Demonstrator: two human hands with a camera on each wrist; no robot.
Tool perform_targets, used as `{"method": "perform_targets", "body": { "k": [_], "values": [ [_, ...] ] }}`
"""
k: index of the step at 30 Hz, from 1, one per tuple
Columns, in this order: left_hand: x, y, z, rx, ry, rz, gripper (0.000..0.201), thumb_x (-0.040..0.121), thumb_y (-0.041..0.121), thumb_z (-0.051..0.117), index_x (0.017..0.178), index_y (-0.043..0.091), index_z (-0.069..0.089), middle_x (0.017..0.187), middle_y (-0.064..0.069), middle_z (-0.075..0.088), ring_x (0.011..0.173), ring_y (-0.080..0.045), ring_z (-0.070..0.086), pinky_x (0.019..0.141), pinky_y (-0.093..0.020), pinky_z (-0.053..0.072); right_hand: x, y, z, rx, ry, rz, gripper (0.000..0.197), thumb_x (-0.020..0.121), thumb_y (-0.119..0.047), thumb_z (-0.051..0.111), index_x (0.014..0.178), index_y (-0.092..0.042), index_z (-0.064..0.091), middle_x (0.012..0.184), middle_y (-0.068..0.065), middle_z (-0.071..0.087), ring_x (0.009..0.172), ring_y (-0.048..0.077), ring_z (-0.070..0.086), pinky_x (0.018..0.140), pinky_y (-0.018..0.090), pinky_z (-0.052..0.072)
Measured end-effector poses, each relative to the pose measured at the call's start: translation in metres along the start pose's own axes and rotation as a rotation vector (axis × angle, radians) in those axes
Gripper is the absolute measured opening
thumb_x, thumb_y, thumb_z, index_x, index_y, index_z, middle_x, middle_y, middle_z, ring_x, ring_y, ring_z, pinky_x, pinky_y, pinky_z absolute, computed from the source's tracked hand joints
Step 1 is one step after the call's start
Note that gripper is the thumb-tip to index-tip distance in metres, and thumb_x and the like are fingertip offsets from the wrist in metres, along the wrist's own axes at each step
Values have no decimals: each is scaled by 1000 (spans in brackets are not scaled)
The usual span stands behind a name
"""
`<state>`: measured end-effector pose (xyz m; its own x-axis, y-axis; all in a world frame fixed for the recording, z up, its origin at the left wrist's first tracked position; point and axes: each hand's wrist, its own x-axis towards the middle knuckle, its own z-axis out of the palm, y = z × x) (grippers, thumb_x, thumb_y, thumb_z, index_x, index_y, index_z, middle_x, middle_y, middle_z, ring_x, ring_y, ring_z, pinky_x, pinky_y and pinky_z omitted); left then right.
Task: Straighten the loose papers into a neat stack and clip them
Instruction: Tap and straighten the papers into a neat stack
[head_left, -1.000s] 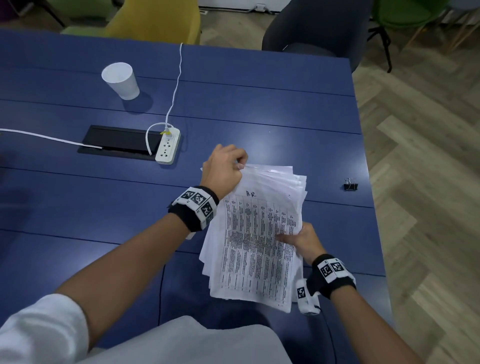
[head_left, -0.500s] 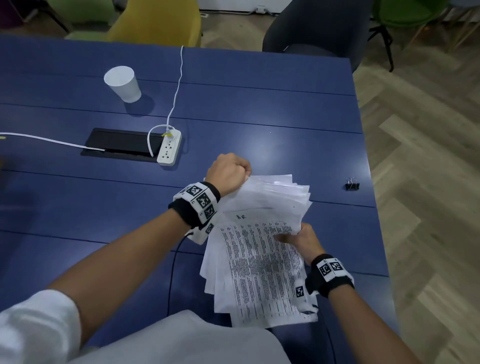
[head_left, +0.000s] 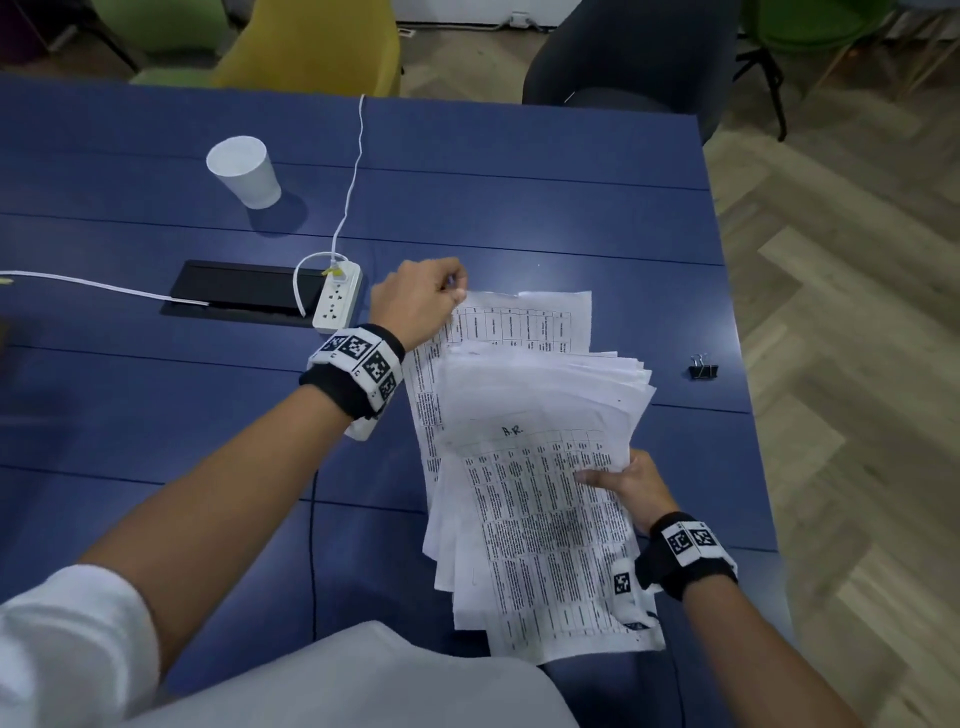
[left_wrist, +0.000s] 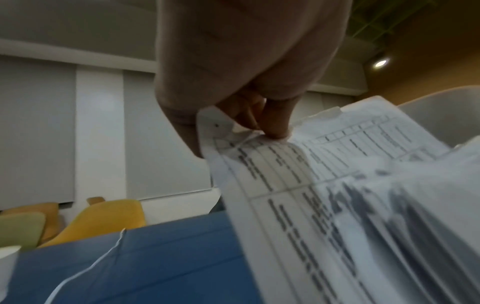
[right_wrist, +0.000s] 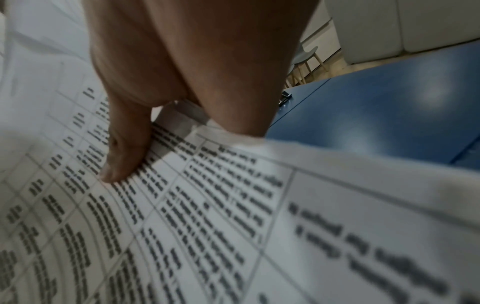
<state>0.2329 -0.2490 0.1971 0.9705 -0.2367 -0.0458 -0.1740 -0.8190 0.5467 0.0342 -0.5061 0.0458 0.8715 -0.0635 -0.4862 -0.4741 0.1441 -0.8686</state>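
Observation:
A loose, fanned pile of printed papers (head_left: 540, 499) is held above the blue table (head_left: 519, 208). My left hand (head_left: 421, 301) pinches the far left corner of one sheet (head_left: 519, 322) that sticks out beyond the rest; the left wrist view shows the fingers (left_wrist: 275, 121) curled on that sheet's (left_wrist: 298, 164) corner. My right hand (head_left: 631, 483) grips the pile's right edge, thumb on top of the printed page (right_wrist: 182, 205), with the thumb (right_wrist: 122, 156) pressed flat. A small black binder clip (head_left: 704, 366) lies on the table to the right of the papers, apart from both hands.
A white paper cup (head_left: 244, 171) stands at the far left. A white power strip (head_left: 337, 304) with its cable lies beside a black cable hatch (head_left: 244, 291). The table's right edge (head_left: 748, 415) runs close to the clip. Chairs stand beyond the far edge.
My left hand has drawn one sheet up and away from the pile, so it now sticks out at the far end. The right hand keeps its grip on the right edge.

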Motion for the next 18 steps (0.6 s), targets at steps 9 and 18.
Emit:
{"method": "perform_targets", "body": {
  "k": [9, 18],
  "values": [
    [-45, -74, 56, -1004, -260, -309, 45, 64, 11, 78, 106, 16, 62, 91, -3, 76, 87, -20, 72, 71, -31, 59, -5, 9, -11, 22, 68, 86, 39, 71, 2, 78, 108, 1, 66, 105, 11, 74, 100, 22, 70, 88, 30, 53],
    [-70, -70, 119, -799, 37, -427, 9, 87, 8, 67, 88, 3, 74, 75, -5, 71, 54, -6, 63, 59, -24, 53, -1, 27, 19, -97, 125, 202, 47, 62, -10, 88, 103, -1, 66, 99, 7, 73, 98, 22, 68, 92, 35, 50]
  ]
}}
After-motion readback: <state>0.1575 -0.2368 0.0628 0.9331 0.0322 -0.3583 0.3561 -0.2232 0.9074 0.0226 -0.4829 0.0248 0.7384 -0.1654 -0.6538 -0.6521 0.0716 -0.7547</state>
